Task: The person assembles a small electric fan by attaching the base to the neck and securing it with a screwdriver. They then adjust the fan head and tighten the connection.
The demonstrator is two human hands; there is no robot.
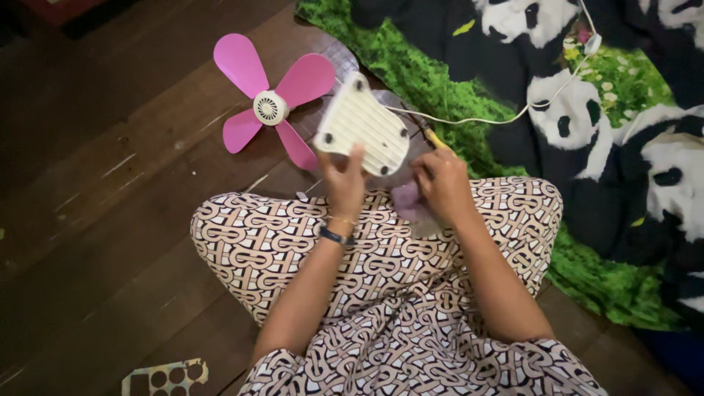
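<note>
hands: fan housing (363,125) | beside: pink blades (271,103) | right: panda blanket (609,125)

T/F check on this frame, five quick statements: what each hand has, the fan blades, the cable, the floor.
1. The left hand grips the cream ribbed housing. True.
2. The pink fan blade has three lobes. False: four.
3. The right hand holds a yellow-handled tool. True.
4. The white cable runs over the panda-print cloth. True.
5. The fan blade lies on a glass table. False: it lies on the dark wooden floor.
</note>
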